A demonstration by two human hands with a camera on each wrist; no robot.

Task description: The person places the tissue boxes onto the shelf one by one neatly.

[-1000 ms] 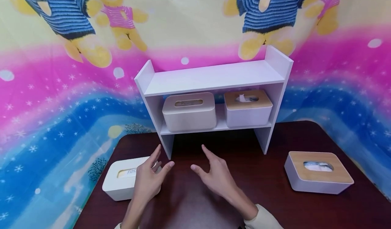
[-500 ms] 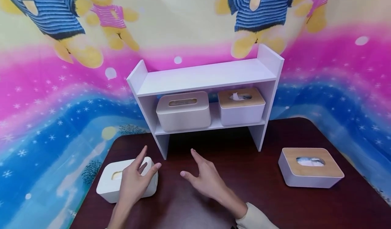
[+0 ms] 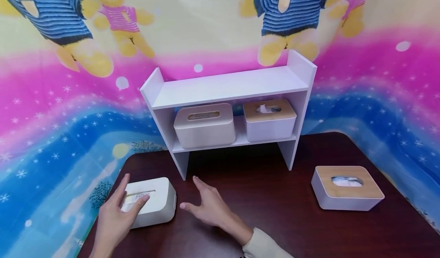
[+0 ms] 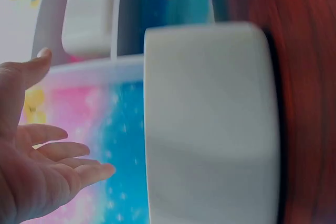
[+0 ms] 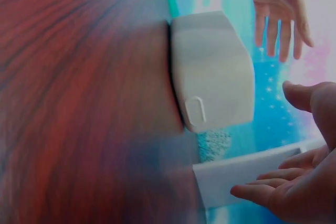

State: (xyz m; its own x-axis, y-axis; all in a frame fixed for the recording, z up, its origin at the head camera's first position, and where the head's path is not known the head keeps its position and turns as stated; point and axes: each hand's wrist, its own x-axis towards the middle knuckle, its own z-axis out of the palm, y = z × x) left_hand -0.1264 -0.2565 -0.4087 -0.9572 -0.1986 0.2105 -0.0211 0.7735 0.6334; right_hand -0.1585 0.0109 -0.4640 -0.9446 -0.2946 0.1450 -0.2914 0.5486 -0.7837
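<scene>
White, smooth plastic tissue box [image 3: 151, 202] on the dark counter [image 3: 261, 197], probably light and rigid: left hand [image 3: 115, 216] rests flat-fingered on its lid, right hand [image 3: 206, 208] spread beside it.

I see a dark reddish-brown table [image 3: 275, 212] filling the lower half of the head view, its far corners rounded. At the centre of the frame a white two-level shelf [image 3: 227, 88] stands on it, top board bare. On the shelf's lower board sit two tissue boxes side by side: an all-white box [image 3: 203, 126] on the left and a white box with a wooden lid [image 3: 269, 120] on the right. Directly on the table, at lower left, lies a low white tissue box [image 3: 156, 204]; at lower right, well apart from it, lies a flat white box with a wooden lid [image 3: 347, 187].
</scene>
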